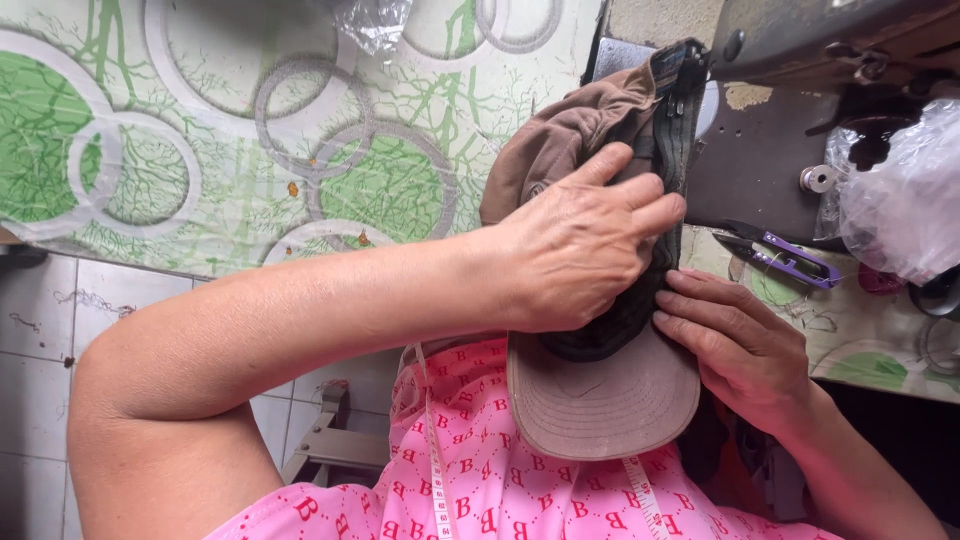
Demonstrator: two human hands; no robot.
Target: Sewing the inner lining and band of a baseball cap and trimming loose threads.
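Brown cap (600, 390) lies brim-toward-body at the table (200, 120) edge under the sewing machine (800, 40), left hand (575, 250) spread flat pressing its dark lining (620, 320) down, right hand (740, 345) pinching the cap's side with curled fingers, seemingly to keep fabric taut; snips (785, 258) lie beside.

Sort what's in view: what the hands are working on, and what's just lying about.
In hand: left hand and right hand press on the brown cap and dark fabric.

Lying about: purple thread snips, clear plastic bag, measuring tape, patterned table cover.
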